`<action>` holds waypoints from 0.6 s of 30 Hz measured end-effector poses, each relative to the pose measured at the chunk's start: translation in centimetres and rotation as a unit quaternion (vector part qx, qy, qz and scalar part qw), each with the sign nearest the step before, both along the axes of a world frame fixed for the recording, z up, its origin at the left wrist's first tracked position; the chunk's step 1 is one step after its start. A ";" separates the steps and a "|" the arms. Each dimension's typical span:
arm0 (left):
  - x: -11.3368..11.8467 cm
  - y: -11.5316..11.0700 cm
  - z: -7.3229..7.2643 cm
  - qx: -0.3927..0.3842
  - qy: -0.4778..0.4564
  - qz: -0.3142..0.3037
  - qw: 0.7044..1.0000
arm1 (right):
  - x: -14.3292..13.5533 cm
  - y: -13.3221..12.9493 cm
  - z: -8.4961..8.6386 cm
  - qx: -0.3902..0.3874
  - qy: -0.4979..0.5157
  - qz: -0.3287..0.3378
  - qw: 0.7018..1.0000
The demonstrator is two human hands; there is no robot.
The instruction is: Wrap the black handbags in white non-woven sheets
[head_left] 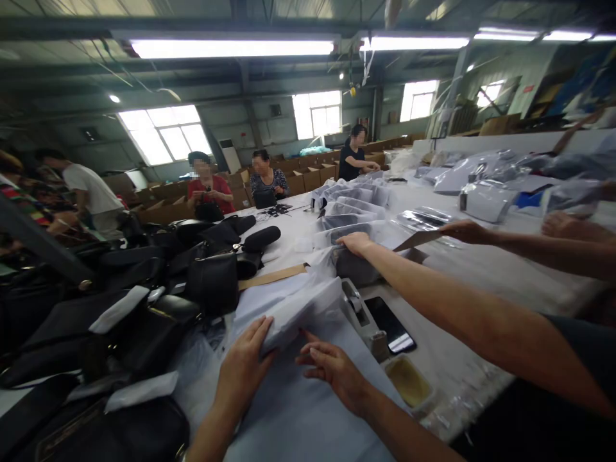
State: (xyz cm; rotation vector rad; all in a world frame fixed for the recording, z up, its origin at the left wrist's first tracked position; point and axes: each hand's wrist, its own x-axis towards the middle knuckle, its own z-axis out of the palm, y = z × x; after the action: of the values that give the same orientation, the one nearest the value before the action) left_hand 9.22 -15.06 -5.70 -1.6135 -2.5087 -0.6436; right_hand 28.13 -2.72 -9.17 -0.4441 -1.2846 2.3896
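White tissue paper [308, 301] lies folded over in a loose bundle in front of me. My left hand [245, 359] grips its near left edge, thumb below and fingers on top. Just right of it, my right hand [332, 372] hovers over a pale sheet [289, 404], its fingers apart and nothing between them. A strip of brown cardboard [274, 276] sticks out beyond the paper. What the bundle contains is hidden.
Black bags [212, 282] are piled at the left. A tape dispenser [359, 308], a phone [389, 324] and a small yellowish tub [409, 382] sit to the right. A neighbour's arm [457, 308] reaches across from the right, above them.
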 end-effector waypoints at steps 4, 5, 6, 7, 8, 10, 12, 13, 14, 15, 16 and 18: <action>-1.1 -0.1 0.4 0.044 -0.044 0.076 0.995 | -0.4 1.0 -0.6 0.031 -0.065 -0.060 0.996; -1.5 -0.2 0.3 0.063 -0.053 0.093 0.992 | -0.5 1.2 -0.8 0.029 -0.078 -0.079 0.993; -2.0 -0.2 0.1 0.081 -0.064 0.106 0.989 | -0.6 1.4 -1.0 0.027 -0.086 -0.093 0.992; -2.4 -0.2 -0.1 0.097 -0.077 0.116 0.985 | -0.7 1.6 -1.1 0.027 -0.091 -0.104 0.990; -2.8 -0.2 -0.4 0.106 -0.093 0.121 0.983 | -0.8 1.7 -1.3 0.030 -0.094 -0.110 0.989; -3.5 -0.3 -0.9 0.111 -0.125 0.123 0.978 | -1.0 1.8 -1.5 0.043 -0.100 -0.110 0.988; -4.0 -0.3 -1.4 0.103 -0.152 0.125 0.975 | -1.2 1.8 -1.5 0.065 -0.106 -0.100 0.987; -4.1 -0.3 -1.5 0.099 -0.162 0.127 0.974 | -1.2 1.8 -1.4 0.081 -0.108 -0.096 0.986; -4.2 -0.3 -1.6 0.096 -0.169 0.130 0.972 | -1.2 1.8 -1.3 0.100 -0.109 -0.094 0.985; -4.3 -0.3 -1.6 0.091 -0.175 0.136 0.971 | -1.1 2.0 -1.0 0.123 -0.108 -0.094 0.982; -4.3 -0.3 -1.7 0.086 -0.180 0.143 0.969 | -0.9 2.3 -0.7 0.150 -0.105 -0.098 0.978; -4.4 -0.3 -1.7 0.082 -0.185 0.156 0.967 | -0.5 3.7 0.4 0.210 -0.094 -0.126 0.965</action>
State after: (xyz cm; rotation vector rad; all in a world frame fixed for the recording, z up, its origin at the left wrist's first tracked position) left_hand 4.81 -15.37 -7.41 -1.0916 -2.7820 -1.1596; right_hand 27.62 0.95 -8.79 -0.6672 -1.6561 1.8374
